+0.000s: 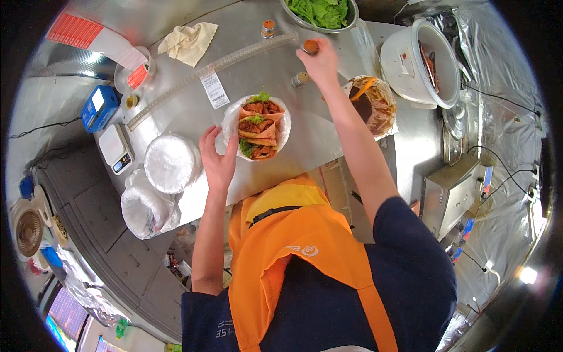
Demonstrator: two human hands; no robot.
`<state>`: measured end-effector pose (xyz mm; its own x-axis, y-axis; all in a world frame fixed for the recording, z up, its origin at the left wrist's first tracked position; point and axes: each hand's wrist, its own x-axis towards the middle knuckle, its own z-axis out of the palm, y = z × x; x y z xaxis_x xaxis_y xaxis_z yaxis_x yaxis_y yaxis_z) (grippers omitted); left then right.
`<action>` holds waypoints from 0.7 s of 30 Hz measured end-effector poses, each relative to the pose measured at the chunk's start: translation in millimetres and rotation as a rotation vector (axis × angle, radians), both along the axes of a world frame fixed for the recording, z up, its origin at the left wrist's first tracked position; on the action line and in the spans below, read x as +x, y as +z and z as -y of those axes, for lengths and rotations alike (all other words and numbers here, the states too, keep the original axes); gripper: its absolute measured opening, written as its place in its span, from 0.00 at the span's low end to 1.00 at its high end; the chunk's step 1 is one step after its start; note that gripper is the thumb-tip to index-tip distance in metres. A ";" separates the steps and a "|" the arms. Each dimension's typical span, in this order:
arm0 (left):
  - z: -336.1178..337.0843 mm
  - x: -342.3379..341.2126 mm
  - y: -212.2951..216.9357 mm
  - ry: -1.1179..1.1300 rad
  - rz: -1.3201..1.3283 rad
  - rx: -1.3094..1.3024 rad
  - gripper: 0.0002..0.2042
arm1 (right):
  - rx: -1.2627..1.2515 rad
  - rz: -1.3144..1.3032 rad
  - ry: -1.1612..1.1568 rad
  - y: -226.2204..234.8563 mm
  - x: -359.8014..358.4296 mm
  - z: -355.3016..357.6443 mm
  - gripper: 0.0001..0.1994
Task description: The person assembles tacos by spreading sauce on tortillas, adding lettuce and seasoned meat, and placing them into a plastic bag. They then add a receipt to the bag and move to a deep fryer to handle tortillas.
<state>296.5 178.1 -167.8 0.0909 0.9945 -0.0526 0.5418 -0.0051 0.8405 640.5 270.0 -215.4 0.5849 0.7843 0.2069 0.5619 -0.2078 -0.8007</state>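
Side by side in a plastic-lined round bowl [285,130] lie several filled wraps [258,127], stuffed with browned meat and green lettuce. My left hand [218,154] rests at the bowl's left rim, fingers apart, the thumb against the plastic lining. Farther up and to the right, my right hand [322,60] is closed around a small shaker jar [310,47] of red-orange spice. Just below that hand stands a second shaker jar [300,79]. Another small spice jar [268,29] is at the far edge of the steel table [264,70].
A printed label [214,90] lies left of the bowl. Plastic-covered bowls [171,163], a kitchen scale [116,148] and a blue device [99,109] occupy the left side. To the right are a sauce-smeared tub [373,104] and a white bucket [404,64]; lettuce [319,12] fills a far bowl.
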 end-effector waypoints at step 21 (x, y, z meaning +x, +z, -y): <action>-4.4 13.7 13.5 -0.049 0.429 -0.261 0.11 | -0.270 -0.392 0.175 44.9 -103.2 155.5 0.16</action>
<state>310.2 182.5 -154.3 0.2046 0.9473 -0.2465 0.1520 0.2180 0.9640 537.3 114.5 -170.4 0.4332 0.8725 -0.2260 0.2744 -0.3665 -0.8890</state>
